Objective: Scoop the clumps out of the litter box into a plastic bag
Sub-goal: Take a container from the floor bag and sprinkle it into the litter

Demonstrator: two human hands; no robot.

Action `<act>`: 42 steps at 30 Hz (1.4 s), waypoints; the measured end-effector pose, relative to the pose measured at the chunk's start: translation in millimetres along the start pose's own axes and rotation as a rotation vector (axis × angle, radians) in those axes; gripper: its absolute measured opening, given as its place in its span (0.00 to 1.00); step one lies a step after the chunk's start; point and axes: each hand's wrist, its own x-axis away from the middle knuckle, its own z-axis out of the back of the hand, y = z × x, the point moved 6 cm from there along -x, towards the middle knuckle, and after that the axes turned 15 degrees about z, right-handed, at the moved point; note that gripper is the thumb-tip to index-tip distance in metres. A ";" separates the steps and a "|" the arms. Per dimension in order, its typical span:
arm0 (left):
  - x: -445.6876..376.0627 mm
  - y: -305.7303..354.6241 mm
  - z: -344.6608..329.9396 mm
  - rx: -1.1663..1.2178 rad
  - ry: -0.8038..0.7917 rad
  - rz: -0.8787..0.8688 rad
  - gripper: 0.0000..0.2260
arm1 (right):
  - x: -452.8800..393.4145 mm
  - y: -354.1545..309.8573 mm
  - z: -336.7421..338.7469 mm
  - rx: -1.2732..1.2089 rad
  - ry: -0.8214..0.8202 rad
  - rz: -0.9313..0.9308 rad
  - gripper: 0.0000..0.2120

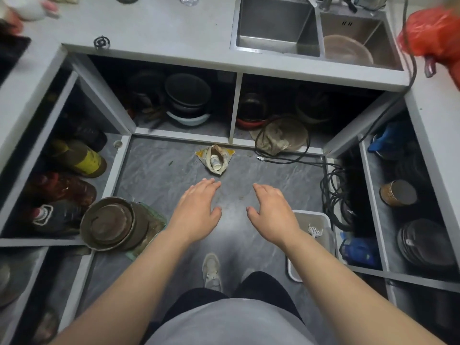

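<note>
Left hand and right hand hover spread, holding nothing (litter box beside the right).

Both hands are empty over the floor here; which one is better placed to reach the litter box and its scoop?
Probably the right hand. The litter box sits on the floor at the person's right, partly under that forearm, with the white scoop lying in it. The left hand hovers open farther left and would have to cross over.

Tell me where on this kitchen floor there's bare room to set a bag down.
Bare floor lies between the small open bag and the shoe, under both hands. Crowded: stacked pans on the left, coiled cables and the litter box on the right.
</note>
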 end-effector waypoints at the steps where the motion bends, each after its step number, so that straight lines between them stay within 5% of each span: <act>1: -7.8 -2.1 1.7 0.003 -0.003 0.002 0.28 | -8.1 0.1 -0.7 -0.001 -0.006 0.000 0.30; 24: -234.3 -33.8 -12.2 -0.053 -0.152 0.248 0.28 | -252.0 99.6 -30.5 -0.119 -0.188 -0.031 0.25; 32: -343.0 -93.3 -72.8 -0.060 -0.224 0.241 0.27 | -348.0 135.6 -121.3 -0.151 -0.238 -0.081 0.24; 42: -512.5 -217.8 -246.5 0.006 -0.274 0.308 0.23 | -492.0 222.8 -317.5 -0.165 -0.244 -0.097 0.21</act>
